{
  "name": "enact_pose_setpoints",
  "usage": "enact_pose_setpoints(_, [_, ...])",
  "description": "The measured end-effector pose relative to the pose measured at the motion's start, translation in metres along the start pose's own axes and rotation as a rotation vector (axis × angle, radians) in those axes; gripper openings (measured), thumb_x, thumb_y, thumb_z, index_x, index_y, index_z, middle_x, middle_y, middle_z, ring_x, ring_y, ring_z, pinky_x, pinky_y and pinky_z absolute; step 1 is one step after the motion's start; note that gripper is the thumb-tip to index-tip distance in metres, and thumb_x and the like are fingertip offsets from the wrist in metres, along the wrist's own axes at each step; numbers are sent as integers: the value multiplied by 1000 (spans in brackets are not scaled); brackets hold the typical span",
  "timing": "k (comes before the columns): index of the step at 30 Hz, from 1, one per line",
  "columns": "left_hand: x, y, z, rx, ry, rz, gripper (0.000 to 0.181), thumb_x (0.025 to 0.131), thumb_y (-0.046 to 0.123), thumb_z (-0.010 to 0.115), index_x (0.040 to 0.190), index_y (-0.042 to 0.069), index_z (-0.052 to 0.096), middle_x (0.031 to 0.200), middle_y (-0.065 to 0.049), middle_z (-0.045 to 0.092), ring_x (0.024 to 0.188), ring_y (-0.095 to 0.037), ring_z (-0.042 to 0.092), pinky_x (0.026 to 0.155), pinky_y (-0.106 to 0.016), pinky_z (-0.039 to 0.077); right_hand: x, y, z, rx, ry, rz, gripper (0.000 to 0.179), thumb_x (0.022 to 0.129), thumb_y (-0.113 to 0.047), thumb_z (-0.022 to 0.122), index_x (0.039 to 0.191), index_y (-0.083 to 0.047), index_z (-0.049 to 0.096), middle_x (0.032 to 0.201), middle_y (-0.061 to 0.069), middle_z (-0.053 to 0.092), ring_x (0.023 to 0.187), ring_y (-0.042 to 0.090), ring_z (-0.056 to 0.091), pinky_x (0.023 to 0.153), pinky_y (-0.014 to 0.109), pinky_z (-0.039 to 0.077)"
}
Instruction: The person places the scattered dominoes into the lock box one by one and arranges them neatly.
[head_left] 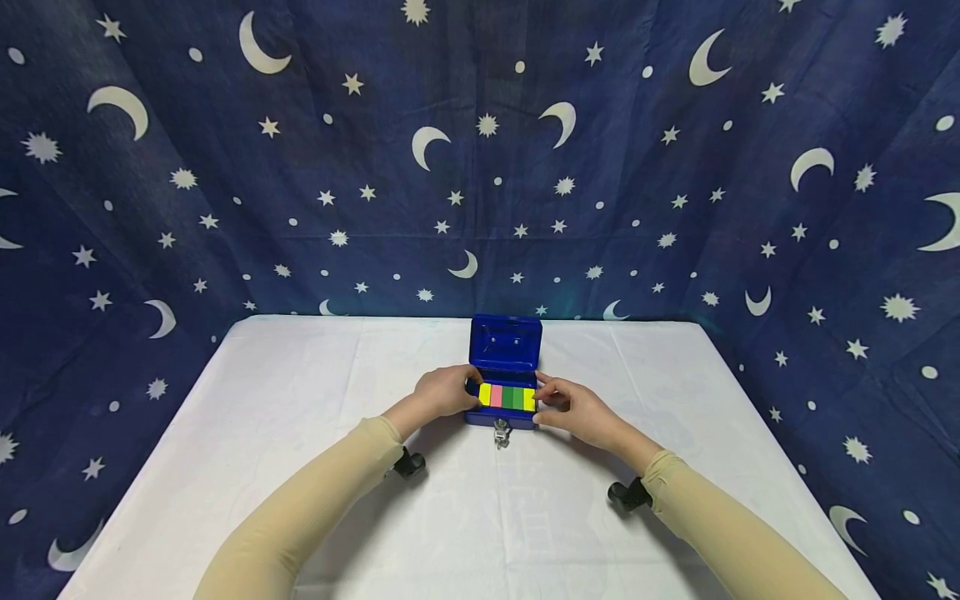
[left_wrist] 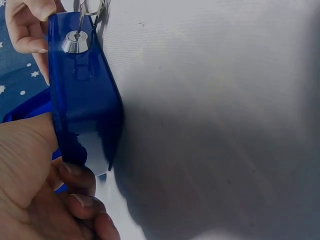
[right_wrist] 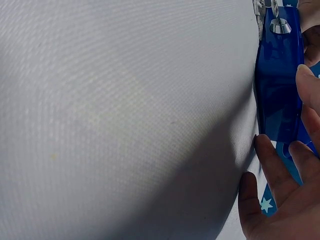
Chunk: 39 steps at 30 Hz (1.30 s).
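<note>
A blue metal cash box (head_left: 483,420) stands in the middle of the table with its lid (head_left: 505,342) raised. A row of coloured blocks lies inside: a yellow one (head_left: 485,395) at the left, then pink (head_left: 497,396), green (head_left: 513,398) and another yellow (head_left: 529,400). My left hand (head_left: 445,390) grips the box's left end, thumb over the rim and fingertips curled against the outer wall. At the right end, my right hand (head_left: 581,410) touches the rim beside the yellow block, its other fingers (right_wrist: 272,165) spread and fairly straight. The block ends are partly hidden by fingertips.
A key ring with keys (head_left: 502,435) hangs from the lock (left_wrist: 76,42) on the box's front. White cloth covers the table (head_left: 360,533). Behind it and along both sides hangs a dark blue curtain (head_left: 480,208) with moons and stars.
</note>
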<state>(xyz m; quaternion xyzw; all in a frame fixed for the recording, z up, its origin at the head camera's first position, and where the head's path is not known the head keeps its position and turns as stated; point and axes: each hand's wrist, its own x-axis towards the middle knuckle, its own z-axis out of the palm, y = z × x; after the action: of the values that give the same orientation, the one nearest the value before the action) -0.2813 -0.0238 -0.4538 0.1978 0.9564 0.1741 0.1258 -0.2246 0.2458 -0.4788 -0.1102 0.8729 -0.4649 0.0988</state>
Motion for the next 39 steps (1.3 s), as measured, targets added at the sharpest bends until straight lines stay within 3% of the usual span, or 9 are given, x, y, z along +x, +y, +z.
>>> enact_pose_setpoints(16, [1, 1, 2, 2, -2, -9, 41, 89, 33, 79, 124, 17, 68, 127, -5, 68, 107, -22, 63, 94, -45, 49, 1, -1, 0, -11, 3, 32, 30, 89, -23, 82, 113, -13, 67, 160, -2, 40, 124, 24, 59, 105, 48, 44])
enact_pose_setpoints(39, [1, 1, 2, 36, 7, 2, 42, 88, 36, 80, 125, 18, 69, 126, -3, 69, 109, -21, 64, 91, -44, 50, 1, 2, 0, -4, 1, -15, 32, 89, -24, 82, 114, -11, 67, 160, 5, 41, 123, 28, 60, 103, 51, 45])
